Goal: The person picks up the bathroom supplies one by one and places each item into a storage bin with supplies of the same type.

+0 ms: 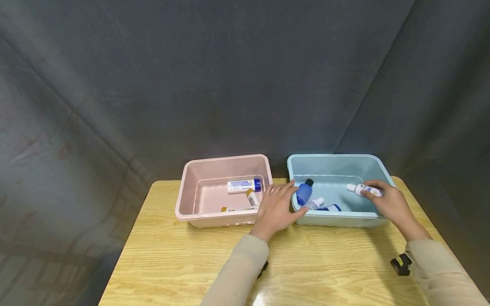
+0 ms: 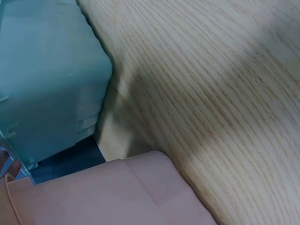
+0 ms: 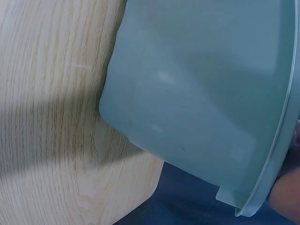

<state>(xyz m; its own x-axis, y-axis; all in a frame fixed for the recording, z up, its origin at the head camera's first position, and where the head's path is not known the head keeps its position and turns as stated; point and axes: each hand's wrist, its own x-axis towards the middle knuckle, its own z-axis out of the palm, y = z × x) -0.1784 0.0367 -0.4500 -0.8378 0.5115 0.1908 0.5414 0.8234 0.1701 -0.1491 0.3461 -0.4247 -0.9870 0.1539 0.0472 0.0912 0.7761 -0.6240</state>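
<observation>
My right hand [image 1: 392, 205] pinches a small white bottle [image 1: 363, 190] with a white cap, held on its side over the right part of the light blue bin [image 1: 340, 215]. Spread out flat, my left hand [image 1: 276, 209] hovers where the two bins face each other, fingers over the blue bin's left rim. Below its fingers lie a blue bottle [image 1: 304, 194] with a black cap and a clear-looking bottle [image 1: 315, 203] with a white cap. A blue-and-white item [image 1: 334, 208] is partly hidden by the bin's front wall. Both wrist views mostly show bin walls.
Left of the blue bin stands a pink bin [image 1: 208, 216]. Inside are a white bottle [image 1: 240, 186] with a blue cap and two yellow-capped white tubes, one of them a short tube [image 1: 252, 198]. Both bins stand on a wooden table [image 1: 160, 255] before a dark curtain [image 1: 229, 85].
</observation>
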